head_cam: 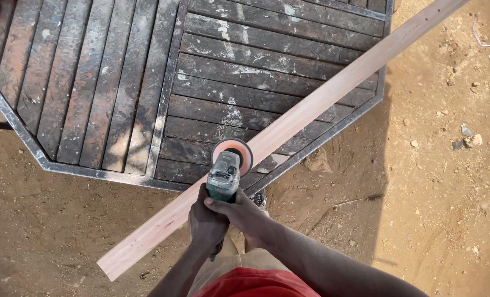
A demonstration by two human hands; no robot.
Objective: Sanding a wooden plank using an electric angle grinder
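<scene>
A long pale wooden plank lies diagonally across a dark slatted octagonal table, its near end overhanging toward the lower left. A grey-green power sander with a round orange pad rests on the plank near the table's front edge. My left hand grips the tool's rear handle from below. My right hand wraps over the body just behind the head. Both hands are closed on the sander.
The table has a metal frame rim and paint-stained boards. Sandy ground with small stones and a clod surrounds it. My knees and red shirt show at the bottom.
</scene>
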